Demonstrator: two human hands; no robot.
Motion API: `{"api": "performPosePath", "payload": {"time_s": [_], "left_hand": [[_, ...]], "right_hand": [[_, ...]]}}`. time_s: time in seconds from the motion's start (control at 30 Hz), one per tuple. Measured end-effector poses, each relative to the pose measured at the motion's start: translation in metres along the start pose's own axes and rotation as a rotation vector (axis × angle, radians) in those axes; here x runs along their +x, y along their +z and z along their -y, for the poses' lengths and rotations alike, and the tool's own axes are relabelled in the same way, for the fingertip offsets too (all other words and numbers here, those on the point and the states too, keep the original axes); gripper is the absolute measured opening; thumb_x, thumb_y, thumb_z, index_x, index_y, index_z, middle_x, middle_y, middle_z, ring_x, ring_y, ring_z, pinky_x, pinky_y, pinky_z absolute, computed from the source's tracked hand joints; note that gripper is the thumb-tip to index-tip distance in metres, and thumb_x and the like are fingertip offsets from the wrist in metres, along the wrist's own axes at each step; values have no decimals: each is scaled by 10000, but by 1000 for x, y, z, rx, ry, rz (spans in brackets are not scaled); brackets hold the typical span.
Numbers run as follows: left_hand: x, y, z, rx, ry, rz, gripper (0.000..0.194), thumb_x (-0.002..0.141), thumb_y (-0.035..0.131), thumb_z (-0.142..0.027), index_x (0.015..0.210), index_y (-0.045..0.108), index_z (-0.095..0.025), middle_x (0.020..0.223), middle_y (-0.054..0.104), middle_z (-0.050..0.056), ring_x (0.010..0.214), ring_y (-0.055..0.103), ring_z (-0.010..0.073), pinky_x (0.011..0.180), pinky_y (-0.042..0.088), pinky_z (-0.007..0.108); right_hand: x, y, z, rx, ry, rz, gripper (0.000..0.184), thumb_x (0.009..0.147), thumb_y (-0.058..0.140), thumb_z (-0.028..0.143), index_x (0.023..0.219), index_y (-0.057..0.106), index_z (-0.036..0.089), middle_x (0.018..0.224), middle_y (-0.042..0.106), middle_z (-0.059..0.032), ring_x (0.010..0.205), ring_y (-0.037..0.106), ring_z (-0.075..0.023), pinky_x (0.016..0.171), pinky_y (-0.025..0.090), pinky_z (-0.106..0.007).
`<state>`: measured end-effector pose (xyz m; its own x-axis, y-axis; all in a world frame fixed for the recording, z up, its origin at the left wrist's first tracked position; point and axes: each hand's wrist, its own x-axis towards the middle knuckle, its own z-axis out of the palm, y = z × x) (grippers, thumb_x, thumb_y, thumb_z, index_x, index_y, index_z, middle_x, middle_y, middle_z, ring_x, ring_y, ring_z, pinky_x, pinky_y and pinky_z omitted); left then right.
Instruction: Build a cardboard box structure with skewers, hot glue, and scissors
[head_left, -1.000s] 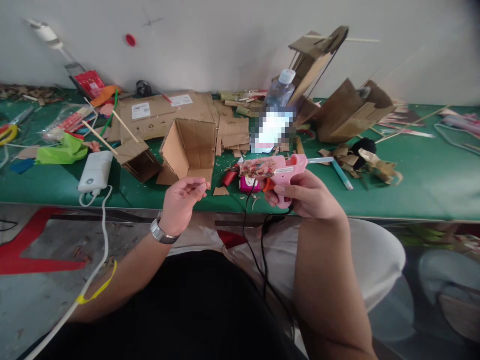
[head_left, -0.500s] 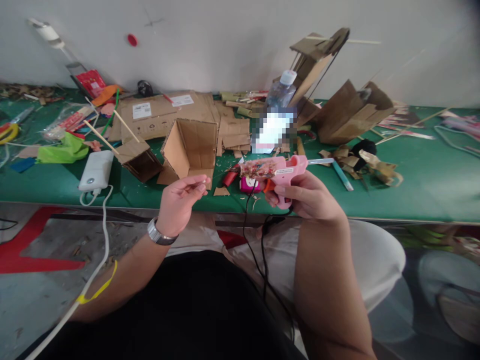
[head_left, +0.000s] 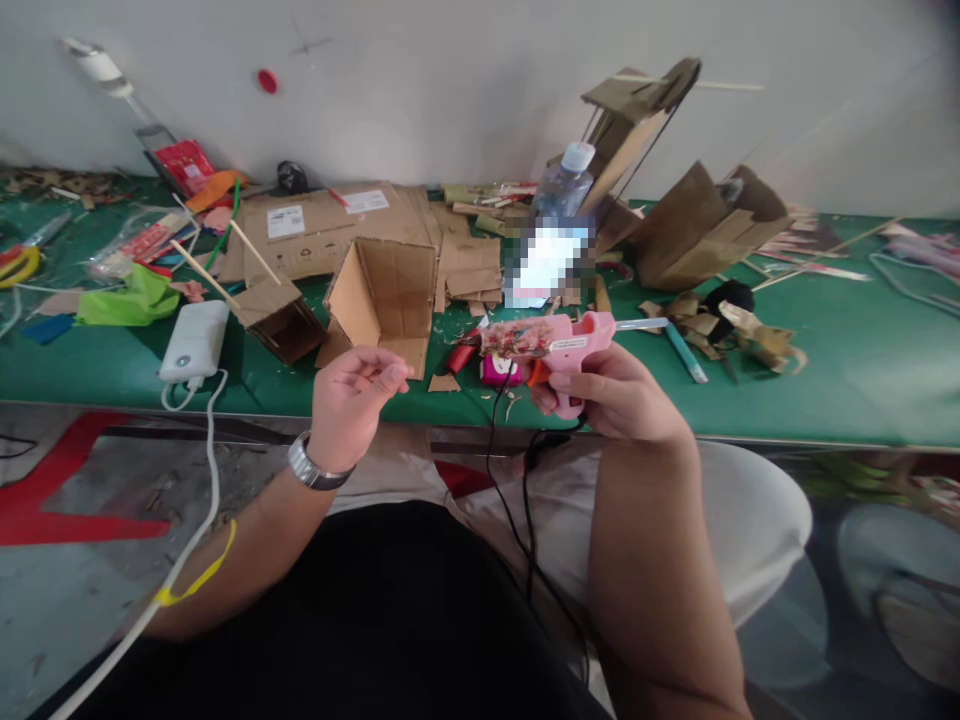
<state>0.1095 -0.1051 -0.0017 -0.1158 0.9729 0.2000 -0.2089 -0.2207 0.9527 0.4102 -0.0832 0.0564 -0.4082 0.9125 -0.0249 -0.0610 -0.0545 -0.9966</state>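
My right hand (head_left: 619,390) is wrapped round the handle of a pink hot glue gun (head_left: 574,345), its nozzle end pointing left. A glue stick (head_left: 641,324) sticks out of the gun's back. Bits of debris cling to the front of its barrel. My left hand (head_left: 352,400), with a watch (head_left: 319,465) on the wrist, is raised left of the nozzle, thumb and fingertips pinched together; anything between them is too small to name. Just beyond it stands an open cardboard box (head_left: 401,290), with a smaller cardboard piece bearing two sticks (head_left: 281,315) to its left.
On the green table (head_left: 817,395) lie a white power bank (head_left: 193,340) with a cable, a blurred bright screen (head_left: 547,262), a plastic bottle (head_left: 562,185), a red-handled tool (head_left: 461,355), a flattened carton (head_left: 307,240) and a cardboard structure (head_left: 701,225). Black cords hang over the front edge.
My left hand has shifted slightly left, its fingers curling more and the thumb turning toward the fingertips. My right hand and the glue gun have stayed in place.
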Motion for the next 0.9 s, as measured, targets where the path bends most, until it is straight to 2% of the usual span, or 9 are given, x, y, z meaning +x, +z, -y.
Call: {"api": "performPosePath", "payload": {"time_s": [0.17, 0.37, 0.6, 0.7, 0.9], "left_hand": [[4, 0, 4, 22, 37, -14, 313, 807, 940, -460, 851, 753, -213, 763, 729, 13, 683, 644, 108, 615, 504, 233], [3, 5, 1, -15, -29, -41, 276, 802, 950, -419, 956, 816, -234, 927, 819, 50, 772, 712, 121, 713, 589, 254], [1, 9, -8, -49, -51, -21, 321, 836, 929, -393, 1094, 803, -247, 1013, 854, 65, 788, 764, 135, 681, 609, 253], [0, 10, -11, -61, -46, -9, 286, 849, 919, -386, 1069, 805, -244, 1027, 858, 66, 731, 743, 114, 649, 590, 239], [-2, 9, -9, -50, -49, 10, 250, 857, 909, -398, 1020, 822, -230, 989, 856, 75, 697, 723, 118, 621, 565, 250]], "right_hand": [[1, 1, -2, 16, 6, -2, 392, 790, 921, 480, 722, 697, 166, 607, 633, -18, 526, 551, -136, 462, 368, -264], [2, 6, -1, 21, 0, 27, 372, 810, 902, 459, 700, 692, 172, 605, 629, -14, 530, 557, -131, 461, 378, -256], [2, 8, -1, 2, 64, 25, 361, 814, 890, 486, 850, 757, 152, 630, 675, -30, 496, 533, -120, 425, 340, -249], [3, 8, 0, -9, 64, 35, 359, 817, 891, 481, 821, 743, 154, 634, 675, -31, 498, 530, -116, 415, 320, -247], [1, 5, 1, 1, 20, 8, 370, 800, 905, 468, 740, 691, 172, 618, 647, -22, 525, 554, -137, 453, 377, -265]]}}
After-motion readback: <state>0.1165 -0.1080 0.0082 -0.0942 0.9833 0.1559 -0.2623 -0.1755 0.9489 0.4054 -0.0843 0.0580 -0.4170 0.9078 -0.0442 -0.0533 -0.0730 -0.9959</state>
